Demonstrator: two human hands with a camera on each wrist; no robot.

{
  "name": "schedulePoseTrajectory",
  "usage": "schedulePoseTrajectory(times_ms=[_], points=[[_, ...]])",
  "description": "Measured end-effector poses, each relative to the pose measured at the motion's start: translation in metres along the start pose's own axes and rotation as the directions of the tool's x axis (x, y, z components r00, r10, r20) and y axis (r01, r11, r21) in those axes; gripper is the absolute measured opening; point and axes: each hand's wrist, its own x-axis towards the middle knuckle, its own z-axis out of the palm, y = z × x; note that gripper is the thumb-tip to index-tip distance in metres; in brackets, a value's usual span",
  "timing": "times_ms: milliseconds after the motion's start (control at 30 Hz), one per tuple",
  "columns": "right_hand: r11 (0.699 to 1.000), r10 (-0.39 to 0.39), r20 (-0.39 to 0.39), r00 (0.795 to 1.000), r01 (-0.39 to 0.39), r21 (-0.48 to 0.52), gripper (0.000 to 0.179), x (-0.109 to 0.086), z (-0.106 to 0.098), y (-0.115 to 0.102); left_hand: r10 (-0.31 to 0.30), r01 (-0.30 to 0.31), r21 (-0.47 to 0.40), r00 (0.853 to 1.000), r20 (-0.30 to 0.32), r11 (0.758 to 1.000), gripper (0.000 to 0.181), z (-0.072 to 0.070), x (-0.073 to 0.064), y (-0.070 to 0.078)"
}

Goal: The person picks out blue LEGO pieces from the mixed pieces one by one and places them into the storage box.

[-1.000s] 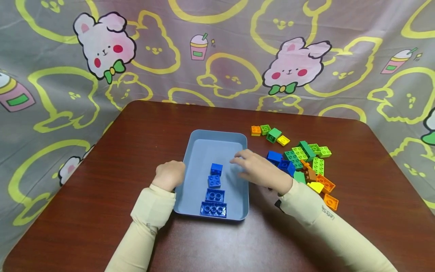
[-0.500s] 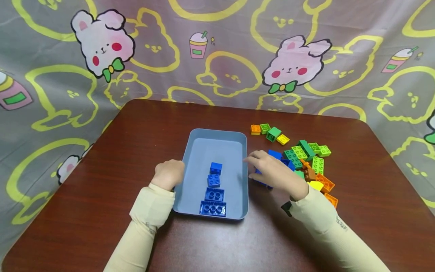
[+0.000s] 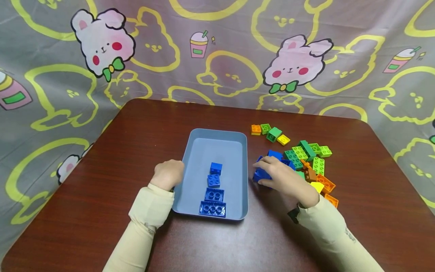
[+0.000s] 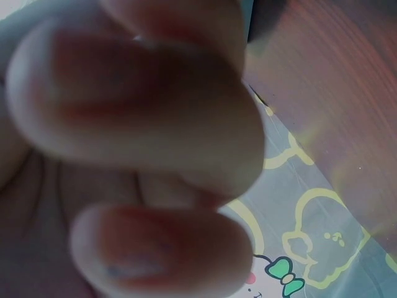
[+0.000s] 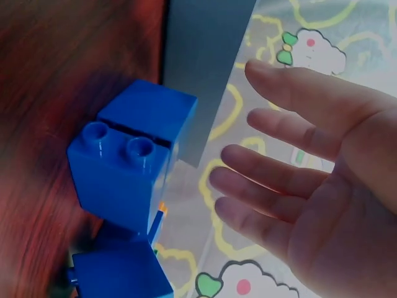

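Note:
A shallow blue-grey tray (image 3: 221, 136) lies on the table with several blue toy bricks (image 3: 214, 180) in a column inside it. My left hand (image 3: 168, 174) is at the tray's left rim with its fingers curled, apparently gripping it; the thumb's contact is hidden. In the left wrist view blurred curled fingers (image 4: 136, 124) fill the frame. My right hand (image 3: 283, 177) hovers by loose blue bricks (image 3: 261, 175) right of the tray. The right wrist view shows its fingers (image 5: 267, 171) extended and apart from a blue brick (image 5: 118, 180) with round studs.
Green, yellow and orange bricks (image 3: 318, 165) are scattered right of my right hand. A small row including an orange brick (image 3: 256, 129) and a dark green brick (image 3: 273, 134) lies farther back. A patterned cloth (image 3: 224, 71) hangs behind the brown table (image 3: 153, 124).
My right hand has moved right from above the tray to the loose blue bricks beside it. The left hand stays at the rim, and the bricks in the tray lie as before.

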Motion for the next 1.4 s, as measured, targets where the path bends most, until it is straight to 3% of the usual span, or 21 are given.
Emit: schedulePoseTrajectory(times_ms=[233,1400], points=[[0.999,0.047,0.016,0.999,-0.047,0.019,0.047,-0.005,-0.005,0.002,0.005,-0.005,0.004,1.000,-0.007,1.000,0.018,0.000,-0.001,0.000],[0.999,0.037,0.031,0.999,-0.037,-0.024,0.041,0.001,0.012,0.014,0.012,-0.013,-0.005,1.000,-0.010,1.000,0.023,0.001,0.002,-0.002]])
